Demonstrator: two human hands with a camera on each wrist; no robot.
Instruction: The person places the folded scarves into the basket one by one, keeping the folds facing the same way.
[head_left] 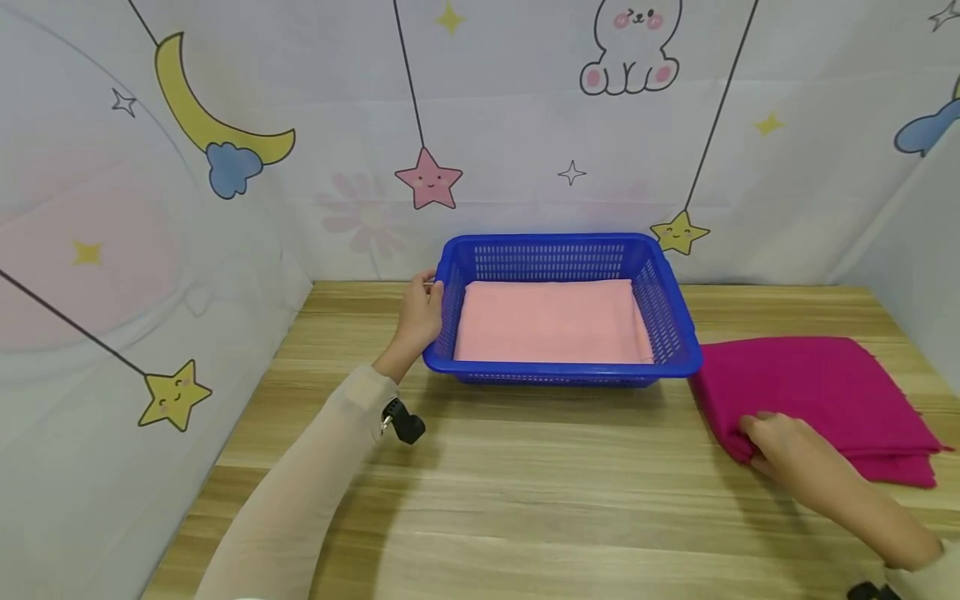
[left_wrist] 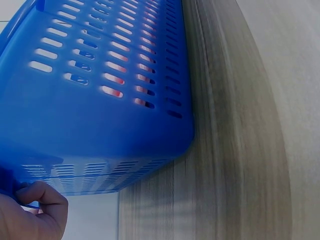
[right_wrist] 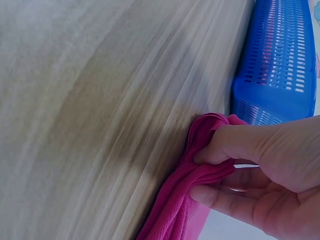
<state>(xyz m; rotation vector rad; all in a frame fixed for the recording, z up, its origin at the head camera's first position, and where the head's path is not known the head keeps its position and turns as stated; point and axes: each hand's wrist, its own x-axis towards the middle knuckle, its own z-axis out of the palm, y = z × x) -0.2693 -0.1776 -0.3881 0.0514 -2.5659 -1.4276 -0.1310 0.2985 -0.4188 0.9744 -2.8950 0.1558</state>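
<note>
A blue plastic basket [head_left: 562, 368] with slotted walls stands toward the back of the table, and a folded pink cloth [head_left: 547, 321] lies flat inside it. My left hand [head_left: 422, 317] grips the basket's left rim; in the left wrist view its curled fingers [left_wrist: 47, 200] hold the rim at the corner. To the right of the basket lies a folded magenta cloth [head_left: 817, 392] with a frayed right edge. At its near left corner my right hand [head_left: 791, 454] pinches the layers. The right wrist view shows the cloth's bunched edge [right_wrist: 175, 200] between thumb and fingers.
The wooden table [head_left: 540, 500] runs up to a white fabric backdrop [head_left: 510, 125] printed with stars, a moon and a bear. Fabric also borders the table at left and right. A black wrist camera [head_left: 403, 421] sits at the left cuff.
</note>
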